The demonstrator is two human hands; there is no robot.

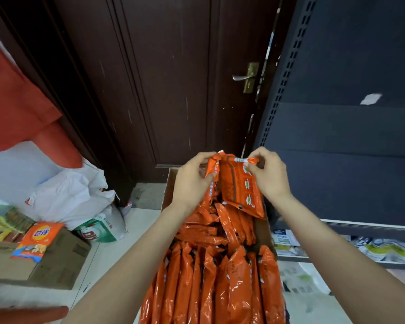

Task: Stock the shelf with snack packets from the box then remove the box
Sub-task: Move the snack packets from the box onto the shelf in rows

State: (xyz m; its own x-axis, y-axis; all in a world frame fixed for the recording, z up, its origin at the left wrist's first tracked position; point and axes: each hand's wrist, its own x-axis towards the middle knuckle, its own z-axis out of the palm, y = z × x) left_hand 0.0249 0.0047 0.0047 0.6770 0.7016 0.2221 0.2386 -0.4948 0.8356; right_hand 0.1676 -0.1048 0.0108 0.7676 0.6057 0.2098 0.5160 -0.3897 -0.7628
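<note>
While both hands lift orange snack packets [240, 185] above the cardboard box [265, 232], the left hand [193, 181] and right hand [268, 176] have fingers clamped on the packets' top edges. Box stands on pale tiled floor [117, 242], between a dark wooden door [161, 78] and a dark shelf [348, 127].

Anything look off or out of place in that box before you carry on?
Slightly: the packets at the box's far end lie jumbled at angles, while the near rows stand upright. No visible tears or spills.
</note>
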